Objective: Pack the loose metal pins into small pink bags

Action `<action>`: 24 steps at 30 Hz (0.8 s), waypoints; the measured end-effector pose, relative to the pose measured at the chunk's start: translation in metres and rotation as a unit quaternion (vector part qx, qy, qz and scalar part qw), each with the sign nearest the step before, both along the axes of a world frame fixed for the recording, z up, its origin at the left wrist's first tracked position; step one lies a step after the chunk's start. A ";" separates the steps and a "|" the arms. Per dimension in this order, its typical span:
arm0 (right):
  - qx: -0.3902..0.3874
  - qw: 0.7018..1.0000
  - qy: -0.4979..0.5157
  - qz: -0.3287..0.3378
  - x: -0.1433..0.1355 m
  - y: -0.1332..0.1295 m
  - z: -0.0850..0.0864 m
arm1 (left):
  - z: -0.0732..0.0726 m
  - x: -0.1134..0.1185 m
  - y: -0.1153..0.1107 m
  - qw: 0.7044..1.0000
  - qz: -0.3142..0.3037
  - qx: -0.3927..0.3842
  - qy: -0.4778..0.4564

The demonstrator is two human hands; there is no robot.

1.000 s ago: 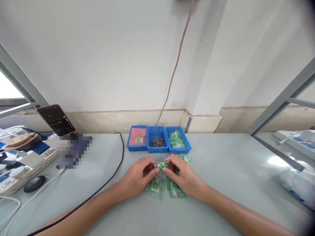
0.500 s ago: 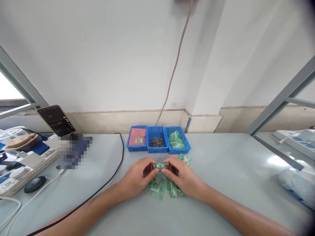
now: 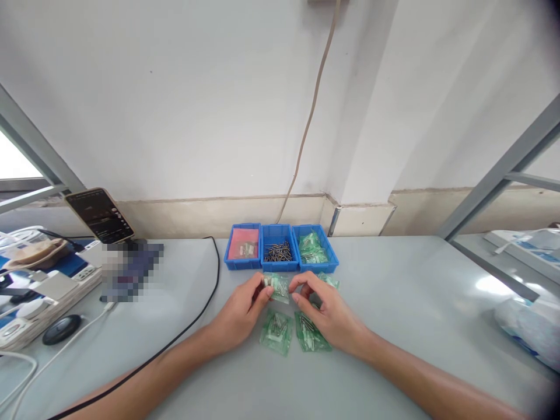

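My left hand (image 3: pixel 240 309) pinches the left edge of a small green plastic bag (image 3: pixel 277 288) with pale pieces inside, held above the table. Just right of that bag is my right hand (image 3: pixel 326 306), its thumb and index finger curved and slightly apart, with nothing visible between them. Two more green bags lie below: one with screws and pale pieces (image 3: pixel 276 331) between the hands, another (image 3: pixel 310 332) partly under my right hand. A further green bag (image 3: pixel 329 280) shows behind my right fingers.
Three blue bins stand in a row: one with red bags (image 3: pixel 243 238), one with loose screws (image 3: pixel 278 253), one with green bags (image 3: pixel 311 245). On the left are a phone on a stand (image 3: pixel 100 214), a black cable (image 3: pixel 205 309), a mouse-like black object (image 3: pixel 62 329) and power strips (image 3: pixel 52 312).
My right hand has let go of the bag and moved slightly apart from it. The bag, in my left hand, has shifted left and opened out to view.
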State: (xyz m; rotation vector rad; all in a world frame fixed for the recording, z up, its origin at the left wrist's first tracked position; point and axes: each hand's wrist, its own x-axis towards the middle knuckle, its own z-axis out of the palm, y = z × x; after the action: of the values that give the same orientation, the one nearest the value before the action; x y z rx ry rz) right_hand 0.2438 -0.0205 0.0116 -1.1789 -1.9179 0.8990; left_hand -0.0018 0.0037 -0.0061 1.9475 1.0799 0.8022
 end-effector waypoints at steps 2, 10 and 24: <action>0.009 1.000 0.000 0.004 0.000 0.001 0.000 | 0.000 0.000 0.000 1.000 0.003 0.004 0.001; 0.022 1.000 -0.003 0.006 -0.001 0.000 0.000 | 0.003 0.000 -0.001 1.000 0.001 0.021 0.001; 0.033 0.999 -0.001 0.001 0.000 0.002 -0.004 | 0.004 0.001 -0.001 0.999 -0.002 0.035 0.028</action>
State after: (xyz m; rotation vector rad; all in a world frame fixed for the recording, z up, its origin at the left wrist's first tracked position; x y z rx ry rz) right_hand 0.2440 -0.0189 0.0072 -1.1409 -1.9361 0.8298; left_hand -0.0011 0.0029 -0.0016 2.0413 1.0939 0.7982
